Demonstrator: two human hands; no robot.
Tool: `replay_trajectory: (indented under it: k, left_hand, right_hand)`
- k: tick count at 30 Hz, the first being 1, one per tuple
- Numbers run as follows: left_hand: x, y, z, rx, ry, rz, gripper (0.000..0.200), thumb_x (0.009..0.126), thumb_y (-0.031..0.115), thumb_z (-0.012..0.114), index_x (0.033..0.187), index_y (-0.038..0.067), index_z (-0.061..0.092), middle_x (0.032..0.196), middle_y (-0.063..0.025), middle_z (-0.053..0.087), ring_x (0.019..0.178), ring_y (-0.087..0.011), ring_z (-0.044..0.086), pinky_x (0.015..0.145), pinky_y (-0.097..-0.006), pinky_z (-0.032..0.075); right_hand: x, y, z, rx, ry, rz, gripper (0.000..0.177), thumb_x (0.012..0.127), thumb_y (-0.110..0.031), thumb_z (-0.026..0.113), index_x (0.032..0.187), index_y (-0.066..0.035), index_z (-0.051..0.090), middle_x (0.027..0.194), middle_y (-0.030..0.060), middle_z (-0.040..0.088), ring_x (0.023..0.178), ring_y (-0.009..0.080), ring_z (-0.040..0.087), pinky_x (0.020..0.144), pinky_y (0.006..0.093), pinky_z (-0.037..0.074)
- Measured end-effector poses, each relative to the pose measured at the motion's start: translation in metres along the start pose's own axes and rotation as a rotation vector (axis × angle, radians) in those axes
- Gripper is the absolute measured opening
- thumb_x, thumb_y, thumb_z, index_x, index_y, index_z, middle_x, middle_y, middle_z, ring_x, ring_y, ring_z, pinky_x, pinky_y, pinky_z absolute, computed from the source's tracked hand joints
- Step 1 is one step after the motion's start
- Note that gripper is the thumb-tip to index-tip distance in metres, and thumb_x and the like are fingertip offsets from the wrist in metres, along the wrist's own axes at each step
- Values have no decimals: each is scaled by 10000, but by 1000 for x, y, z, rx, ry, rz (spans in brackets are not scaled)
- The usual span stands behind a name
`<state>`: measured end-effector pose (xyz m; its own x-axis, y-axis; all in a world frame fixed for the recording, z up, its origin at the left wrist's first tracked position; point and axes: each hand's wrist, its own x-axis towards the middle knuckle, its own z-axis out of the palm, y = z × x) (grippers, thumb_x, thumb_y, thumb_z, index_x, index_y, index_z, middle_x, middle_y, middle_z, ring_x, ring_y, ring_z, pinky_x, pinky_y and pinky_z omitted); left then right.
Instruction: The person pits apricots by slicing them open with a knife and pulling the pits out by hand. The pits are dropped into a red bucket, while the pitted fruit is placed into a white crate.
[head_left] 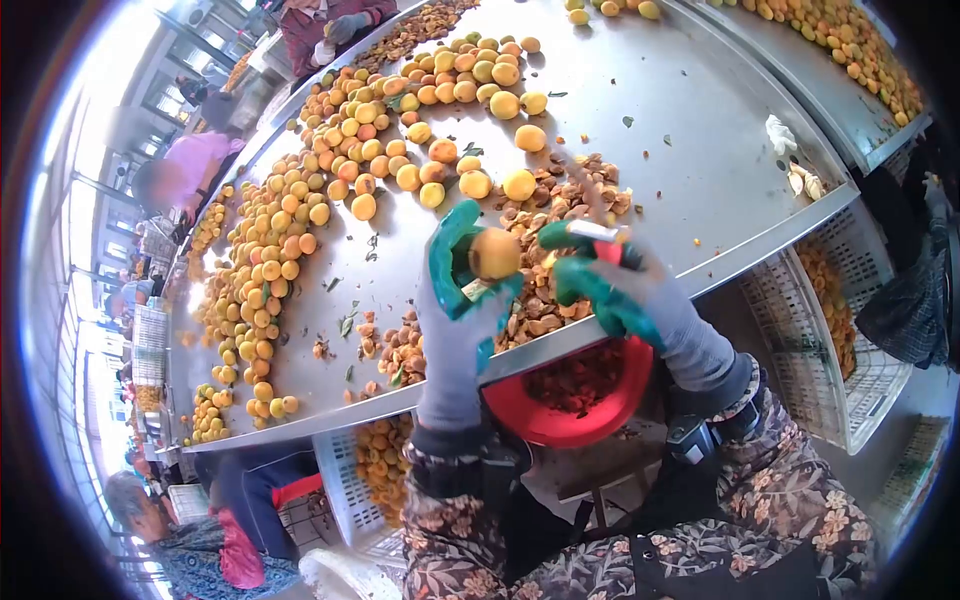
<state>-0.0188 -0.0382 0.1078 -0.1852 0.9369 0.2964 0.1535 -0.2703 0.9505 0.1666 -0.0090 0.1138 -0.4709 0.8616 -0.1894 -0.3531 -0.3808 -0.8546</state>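
Note:
My left hand (455, 300), in a grey glove with green-coated fingers, is closed around a yellow-orange apricot (495, 254) above the table's near edge. Just to its right, my right hand (625, 295), gloved alike, grips a knife (606, 240) with a red and white handle; its blade is smeared by motion. Beneath and between both hands lies a heap of brown apricot pits or pieces (538, 318). Below the edge, a red basin (525, 425) holds dark reddish-brown scraps. Many whole apricots (270, 240) spread over the metal table (680, 130) beyond my left hand.
White plastic crates with apricots stand under the table at right (865, 330) and left (345, 490). A raised rim (760, 235) borders the table. Crumpled white gloves (800, 180) lie near its right corner. Other people (190, 165) sit along the far and left sides.

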Motion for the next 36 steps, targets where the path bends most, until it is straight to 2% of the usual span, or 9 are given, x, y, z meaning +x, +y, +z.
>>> replay_trajectory:
  k: [6,8,9,12,16,18,27,30,36]
  left_hand:
    - [-23,5,2,0,-32,195,728,673,28,690,1329,-8,377,1208,-106,515,1110,-203,505,959,-337,405]
    - [-32,22,-3,-298,-35,1,711,664,10,681,1314,-12,395,1237,-108,497,1141,-193,474,983,-334,378]
    - [-32,23,-12,-373,-118,-87,703,664,0,676,1311,-13,400,1247,-108,488,1149,-186,464,982,-329,376]
    - [-32,22,-32,-471,-166,-222,673,686,-11,661,1308,-11,405,1234,-101,501,1117,-172,489,958,-315,403]
    - [-30,12,-45,-503,-83,-238,622,720,-12,654,1294,-17,412,1170,-109,547,1016,-158,561,890,-284,470]
    - [-26,17,-45,-584,41,-240,601,741,-35,637,1294,-18,401,1164,-121,546,1042,-168,553,883,-287,479]
    - [-34,13,-45,-921,21,-313,660,745,-67,582,1346,61,341,1196,-111,486,903,-117,560,645,-200,478]
    - [-36,15,-50,-575,7,-304,630,739,-52,590,1322,44,371,1142,-101,529,813,-107,578,573,-189,462]
    - [-43,17,-51,-552,-51,-401,543,727,24,654,1229,7,448,1001,-63,578,710,-67,558,542,-174,444]
  right_hand:
    - [1,17,15,25,-243,5,318,850,-182,617,1101,-6,534,651,34,569,409,113,466,356,244,353]
    - [7,28,18,57,-257,112,237,859,-226,604,1001,-41,562,571,25,502,372,119,424,339,247,327]
    - [14,39,27,-76,-299,-127,208,865,-243,595,962,-61,563,553,22,486,365,117,407,334,243,313]
    - [26,45,32,185,-298,292,174,877,-273,577,902,-102,560,536,20,468,361,113,385,330,237,293]
    - [27,37,49,-459,-379,-596,226,886,-234,561,1027,-57,580,600,27,532,400,74,410,359,217,324]
    - [13,0,63,-312,-149,169,236,865,-148,566,1071,-35,588,684,40,580,440,64,438,378,211,349]
    - [19,17,60,-775,-197,-501,319,746,-5,584,1059,-5,520,820,75,590,746,117,548,684,283,457]
    - [17,21,62,-825,-168,-615,362,727,-18,590,1080,-7,512,855,112,604,765,164,582,715,313,468]
    - [13,19,53,-787,-248,-526,545,728,-71,632,1221,8,413,941,138,609,854,205,619,752,336,470]
